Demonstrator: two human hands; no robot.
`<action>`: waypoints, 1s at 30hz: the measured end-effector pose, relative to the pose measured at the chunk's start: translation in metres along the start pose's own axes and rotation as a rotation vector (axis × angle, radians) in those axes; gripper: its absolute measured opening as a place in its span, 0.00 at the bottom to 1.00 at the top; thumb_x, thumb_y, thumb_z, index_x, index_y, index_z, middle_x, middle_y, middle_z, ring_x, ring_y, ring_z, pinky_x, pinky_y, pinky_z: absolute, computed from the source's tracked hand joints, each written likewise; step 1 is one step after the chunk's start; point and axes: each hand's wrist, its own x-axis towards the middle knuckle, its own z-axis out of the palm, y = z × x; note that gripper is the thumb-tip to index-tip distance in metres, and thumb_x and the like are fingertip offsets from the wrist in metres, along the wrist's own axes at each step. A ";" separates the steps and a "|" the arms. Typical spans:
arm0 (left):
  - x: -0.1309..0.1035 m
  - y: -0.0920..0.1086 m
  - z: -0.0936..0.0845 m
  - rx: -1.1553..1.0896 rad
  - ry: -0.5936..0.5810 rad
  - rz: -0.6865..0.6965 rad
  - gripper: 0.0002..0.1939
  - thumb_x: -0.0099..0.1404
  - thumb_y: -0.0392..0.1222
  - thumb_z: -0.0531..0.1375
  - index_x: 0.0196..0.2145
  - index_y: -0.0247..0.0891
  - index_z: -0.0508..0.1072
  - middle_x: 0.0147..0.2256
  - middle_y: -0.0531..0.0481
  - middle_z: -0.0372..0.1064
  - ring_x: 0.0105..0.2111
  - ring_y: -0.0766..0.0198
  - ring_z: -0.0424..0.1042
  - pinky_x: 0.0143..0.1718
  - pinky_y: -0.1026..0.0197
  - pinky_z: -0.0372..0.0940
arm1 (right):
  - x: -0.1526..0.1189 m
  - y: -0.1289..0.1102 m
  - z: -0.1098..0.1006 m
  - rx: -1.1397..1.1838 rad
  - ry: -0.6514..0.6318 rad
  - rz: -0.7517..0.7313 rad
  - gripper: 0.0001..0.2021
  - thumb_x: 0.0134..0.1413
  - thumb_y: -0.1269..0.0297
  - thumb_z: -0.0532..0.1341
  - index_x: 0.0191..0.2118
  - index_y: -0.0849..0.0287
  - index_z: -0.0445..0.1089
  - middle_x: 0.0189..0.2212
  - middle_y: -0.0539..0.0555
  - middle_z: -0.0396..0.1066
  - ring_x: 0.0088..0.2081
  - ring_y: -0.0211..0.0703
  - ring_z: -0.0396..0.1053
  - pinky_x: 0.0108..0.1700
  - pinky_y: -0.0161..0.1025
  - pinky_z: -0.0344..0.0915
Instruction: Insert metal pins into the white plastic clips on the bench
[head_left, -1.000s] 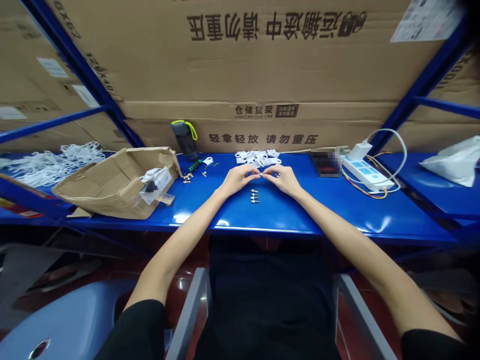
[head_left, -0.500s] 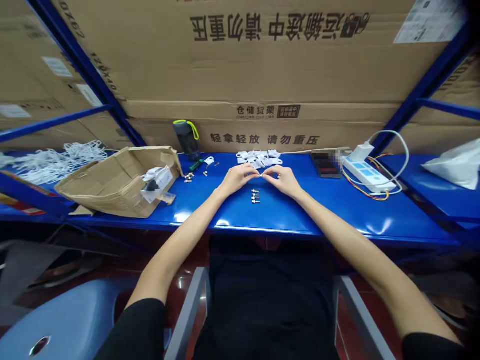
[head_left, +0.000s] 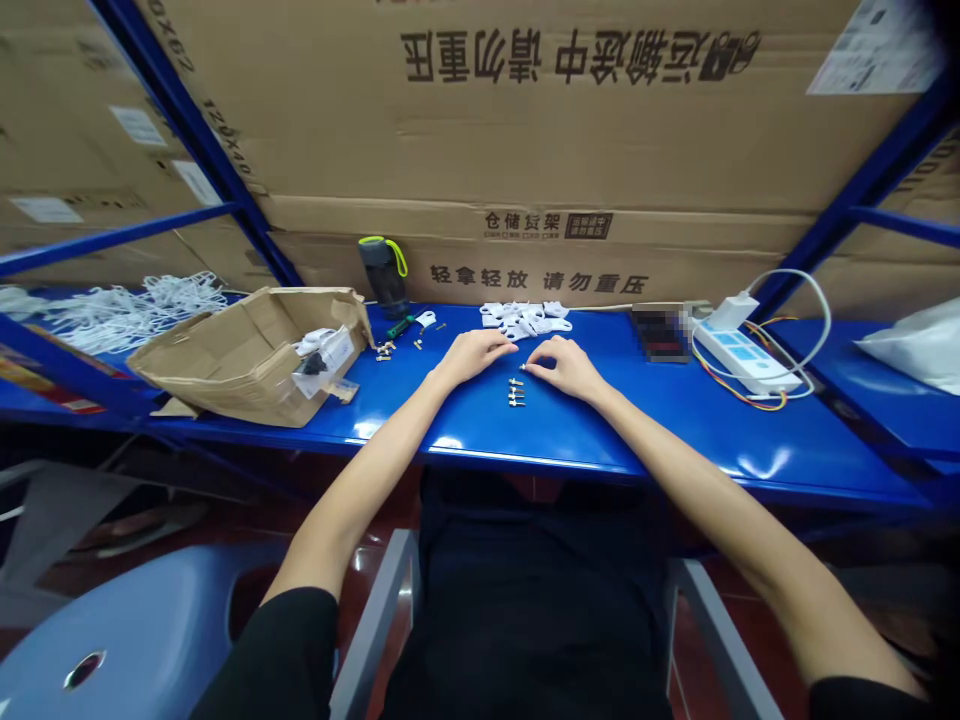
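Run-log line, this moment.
right hand: pinching tiny pale part; left hand: grip unclear; small metallic pins: lined up on glossy blue tabletop

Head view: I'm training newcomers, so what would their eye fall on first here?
Probably the huge cardboard across the back, its top lettering upside down. Then the glossy blue table, where the right hand pinches a tiny part just beyond a short column of small pieces.
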 end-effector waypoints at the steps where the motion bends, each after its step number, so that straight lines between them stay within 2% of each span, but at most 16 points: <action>1: 0.000 0.000 0.000 0.016 -0.029 0.000 0.19 0.81 0.53 0.58 0.46 0.41 0.85 0.46 0.46 0.84 0.46 0.56 0.80 0.45 0.60 0.67 | 0.000 -0.001 0.001 -0.002 -0.014 -0.013 0.09 0.69 0.57 0.67 0.41 0.53 0.84 0.45 0.55 0.84 0.49 0.54 0.75 0.55 0.50 0.66; 5: 0.000 -0.001 0.001 0.062 -0.130 0.011 0.18 0.80 0.53 0.58 0.46 0.42 0.86 0.47 0.47 0.84 0.46 0.55 0.80 0.44 0.60 0.67 | 0.002 -0.008 0.006 -0.002 -0.038 -0.046 0.09 0.70 0.58 0.66 0.41 0.53 0.83 0.48 0.56 0.83 0.51 0.54 0.74 0.55 0.50 0.64; 10: -0.001 -0.002 0.001 0.078 -0.145 -0.008 0.18 0.80 0.53 0.58 0.47 0.43 0.86 0.49 0.48 0.84 0.48 0.55 0.80 0.46 0.60 0.67 | 0.002 -0.015 0.008 0.003 -0.057 -0.080 0.08 0.71 0.60 0.65 0.42 0.54 0.82 0.49 0.56 0.82 0.51 0.54 0.74 0.53 0.49 0.62; 18: -0.001 0.006 -0.008 0.113 -0.066 -0.144 0.19 0.80 0.53 0.57 0.46 0.43 0.85 0.47 0.47 0.84 0.48 0.54 0.80 0.45 0.59 0.68 | 0.000 -0.017 0.007 -0.007 -0.077 -0.102 0.09 0.72 0.59 0.64 0.42 0.53 0.82 0.49 0.56 0.82 0.51 0.53 0.73 0.53 0.50 0.62; 23: -0.002 0.006 -0.017 0.140 -0.003 -0.232 0.16 0.79 0.50 0.58 0.51 0.43 0.84 0.51 0.46 0.82 0.50 0.54 0.79 0.48 0.59 0.69 | 0.000 -0.017 0.001 -0.051 -0.077 -0.109 0.10 0.72 0.59 0.64 0.43 0.54 0.82 0.49 0.57 0.83 0.51 0.54 0.74 0.53 0.50 0.61; 26: -0.005 0.005 -0.022 0.189 -0.013 -0.245 0.15 0.79 0.51 0.59 0.51 0.44 0.84 0.51 0.46 0.81 0.49 0.55 0.78 0.46 0.60 0.68 | 0.001 -0.010 -0.008 -0.067 -0.023 -0.056 0.10 0.72 0.61 0.63 0.43 0.54 0.83 0.47 0.56 0.84 0.51 0.54 0.75 0.54 0.49 0.61; 30: -0.007 -0.002 -0.025 0.217 -0.053 -0.216 0.15 0.76 0.54 0.63 0.47 0.44 0.86 0.49 0.46 0.80 0.47 0.54 0.78 0.42 0.60 0.67 | 0.002 0.005 -0.023 -0.116 0.141 0.145 0.12 0.73 0.62 0.60 0.43 0.55 0.82 0.46 0.58 0.84 0.49 0.55 0.75 0.53 0.48 0.64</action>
